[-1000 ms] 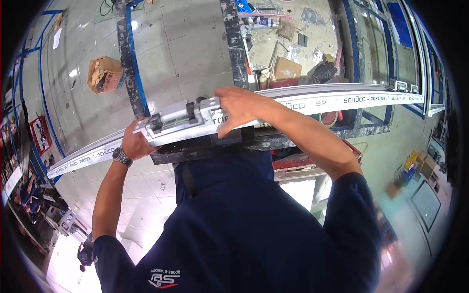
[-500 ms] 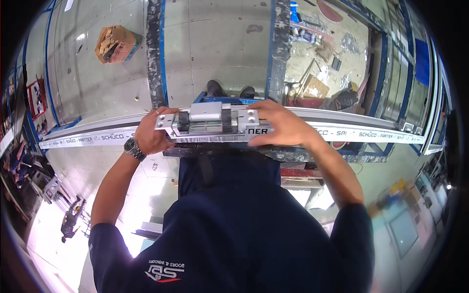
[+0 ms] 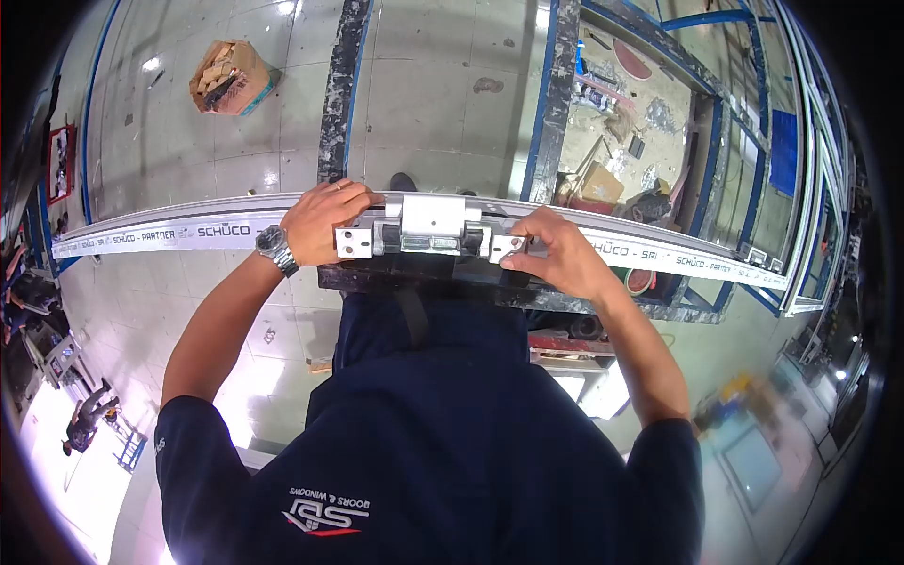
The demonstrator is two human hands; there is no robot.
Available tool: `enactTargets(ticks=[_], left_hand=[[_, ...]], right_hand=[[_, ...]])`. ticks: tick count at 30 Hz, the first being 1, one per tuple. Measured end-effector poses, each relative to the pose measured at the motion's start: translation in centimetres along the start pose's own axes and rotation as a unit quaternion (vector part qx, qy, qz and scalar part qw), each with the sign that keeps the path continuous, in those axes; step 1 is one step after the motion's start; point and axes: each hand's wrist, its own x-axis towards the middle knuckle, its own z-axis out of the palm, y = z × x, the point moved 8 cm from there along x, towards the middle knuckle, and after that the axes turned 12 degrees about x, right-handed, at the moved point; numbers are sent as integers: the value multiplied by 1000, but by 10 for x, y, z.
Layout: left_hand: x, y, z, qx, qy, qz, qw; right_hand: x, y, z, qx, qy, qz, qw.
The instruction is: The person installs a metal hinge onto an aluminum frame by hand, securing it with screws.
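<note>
Gripping metal jig (image 3: pixel 428 226), now level on profile (image 3: pixel 188 231), left hand (image 3: pixel 325 221) and right hand (image 3: pixel 556 254) fingers clamped on its ends

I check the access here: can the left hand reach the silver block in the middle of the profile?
Probably yes: the left hand rests on the profile just beside the silver block, with nothing between them.

cardboard box (image 3: pixel 229 75) on tiled floor (image 3: pixel 433 104) | red tape roll (image 3: pixel 640 281) | blue-edged frame (image 3: pixel 551 94)
</note>
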Motion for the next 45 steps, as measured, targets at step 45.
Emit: enactTargets(ticks=[45], left_hand=[[-6,-21,-6,-73,-87,-114,987]], right_hand=[[47,35,21,-233,-117,-106,960]])
